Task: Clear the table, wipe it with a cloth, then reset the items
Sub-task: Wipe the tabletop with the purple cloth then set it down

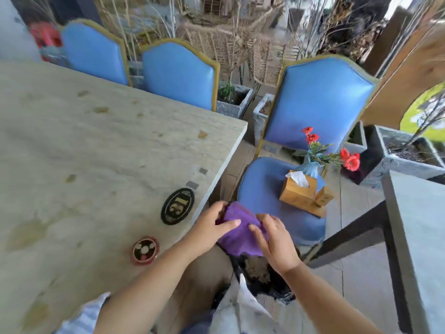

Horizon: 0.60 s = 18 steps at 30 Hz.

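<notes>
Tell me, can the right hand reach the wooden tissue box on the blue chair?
Probably yes: nothing lies between the right hand and the wooden tissue box on the blue chair seat, but it holds the purple cloth.

Purple cloth (pixel 240 235) bunched, just off worktop's (pixel 96 153) right edge. Wooden tissue box (pixel 298 192), blue flower vase (pixel 309 168) upright on chair seat (pixel 260 189).

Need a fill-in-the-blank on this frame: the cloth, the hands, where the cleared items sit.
1. The left hand and right hand together hold a ___ cloth.
2. The tissue box sits on the seat of a ___ chair.
3. The vase right behind the tissue box holds ___ flowers.
Missing words: purple; blue; red.
</notes>
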Motion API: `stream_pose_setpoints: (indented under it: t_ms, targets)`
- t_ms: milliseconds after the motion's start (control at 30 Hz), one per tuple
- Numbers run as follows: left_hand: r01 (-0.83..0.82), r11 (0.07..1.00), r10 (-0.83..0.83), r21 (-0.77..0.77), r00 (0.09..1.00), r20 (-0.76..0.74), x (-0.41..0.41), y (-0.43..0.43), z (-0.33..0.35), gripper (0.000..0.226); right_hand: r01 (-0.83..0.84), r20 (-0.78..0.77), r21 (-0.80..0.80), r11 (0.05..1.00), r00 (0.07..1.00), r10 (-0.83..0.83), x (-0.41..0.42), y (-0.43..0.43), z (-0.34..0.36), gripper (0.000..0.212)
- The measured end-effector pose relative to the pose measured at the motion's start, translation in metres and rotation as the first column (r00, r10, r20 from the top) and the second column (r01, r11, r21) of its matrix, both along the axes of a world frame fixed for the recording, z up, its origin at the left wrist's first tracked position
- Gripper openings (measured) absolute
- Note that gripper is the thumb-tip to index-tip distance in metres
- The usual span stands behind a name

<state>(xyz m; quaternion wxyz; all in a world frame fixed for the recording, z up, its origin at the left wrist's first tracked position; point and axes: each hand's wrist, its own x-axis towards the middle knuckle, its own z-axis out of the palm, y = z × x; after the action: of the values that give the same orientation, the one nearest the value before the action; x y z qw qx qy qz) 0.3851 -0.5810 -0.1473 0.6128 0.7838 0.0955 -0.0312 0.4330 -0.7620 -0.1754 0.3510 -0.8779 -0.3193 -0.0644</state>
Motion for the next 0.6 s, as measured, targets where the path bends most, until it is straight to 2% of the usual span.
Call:
stream_pose_setpoints:
  t_ms: [167, 267, 333, 433, 533, 600]
  targets:
    - [-0.190, 0.972, 0.205, -0.141, 0.973, 0.102, -0.130, 0.016, 0.022, 0.020, -0.130, 0.070, 0.020, 0.991, 0.989, 0.128, -0.095, 0.032, 0.044, 0.027]
    - [-0.316, 0.935, 0.337, -0.162, 0.934, 0.122, -0.202, 0.040, 0.042, 0.024, -0.237, -0.030, 0.026, 0.971, 0.971, 0.237, -0.150, 0.067, 0.067, 0.039]
    - [-0.400, 0.911, 0.410, -0.100, 0.905, 0.117, -0.242, 0.065, 0.054, 0.032, -0.308, -0.102, 0.024, 0.951, 0.946, 0.309, -0.185, 0.095, 0.075, 0.048]
    - [-0.473, 0.881, 0.472, 0.011, 0.880, 0.049, -0.288, 0.111, 0.060, 0.036, -0.371, -0.277, 0.015, 0.928, 0.891, 0.361, -0.231, 0.140, 0.080, 0.031]
    - [-0.469, 0.871, 0.483, 0.148, 0.872, -0.079, -0.313, 0.155, 0.053, 0.055, -0.371, -0.402, -0.043, 0.927, 0.856, 0.324, -0.264, 0.182, 0.069, 0.031]
    - [-0.427, 0.882, 0.457, 0.198, 0.878, -0.142, -0.320, 0.181, 0.039, 0.062, -0.340, -0.424, -0.138, 0.930, 0.869, 0.255, -0.277, 0.208, 0.056, 0.032]
